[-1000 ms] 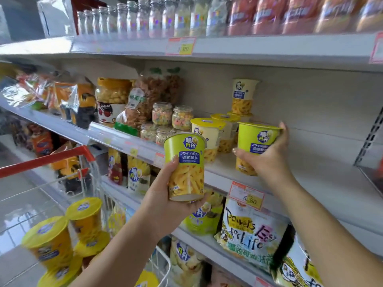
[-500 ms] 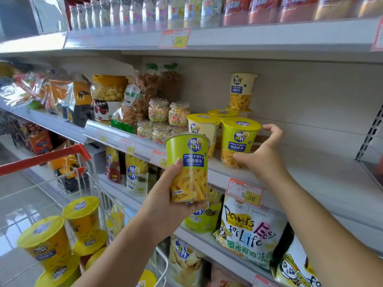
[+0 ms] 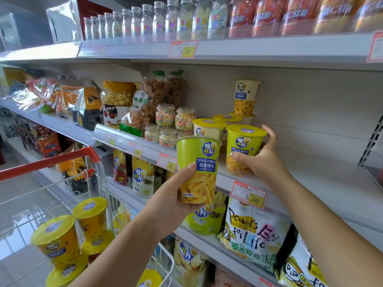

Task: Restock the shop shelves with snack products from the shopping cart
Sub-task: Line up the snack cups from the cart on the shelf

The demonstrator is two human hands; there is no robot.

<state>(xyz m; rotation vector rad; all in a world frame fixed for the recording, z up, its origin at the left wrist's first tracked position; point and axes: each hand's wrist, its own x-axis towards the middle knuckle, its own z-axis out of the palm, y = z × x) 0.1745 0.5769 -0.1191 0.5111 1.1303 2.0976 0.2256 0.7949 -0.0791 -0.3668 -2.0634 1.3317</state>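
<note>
CHANGE | green potato-stick cup (image 3: 244,146): tilted in right hand (image 3: 267,162) → upright on middle shelf (image 3: 310,179), centre right of frame, just beside cream-sided cup (image 3: 208,130)

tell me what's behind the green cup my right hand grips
Behind the green cup in the right hand stand yellow-lidded cups, a cream cup stacked on them. The lower ones' bodies are hidden.

The front potato-stick cup (image 3: 198,168) and the potato-stick cup on the shelf (image 3: 243,150) have a smooth, glossy printed skin. The second has a flat, matt yellow film lid. The shelves (image 3: 331,179) are smooth, matt, pale painted metal, with a clear plastic edge strip (image 3: 116,135) and paper price tags (image 3: 248,193). The shopping cart (image 3: 169,266) is thin metal wire with a glossy red plastic handle (image 3: 47,162). The bottles (image 3: 159,19) have ribbed silver caps. The snack bags (image 3: 41,94) are crinkled, shiny clear film.
</note>
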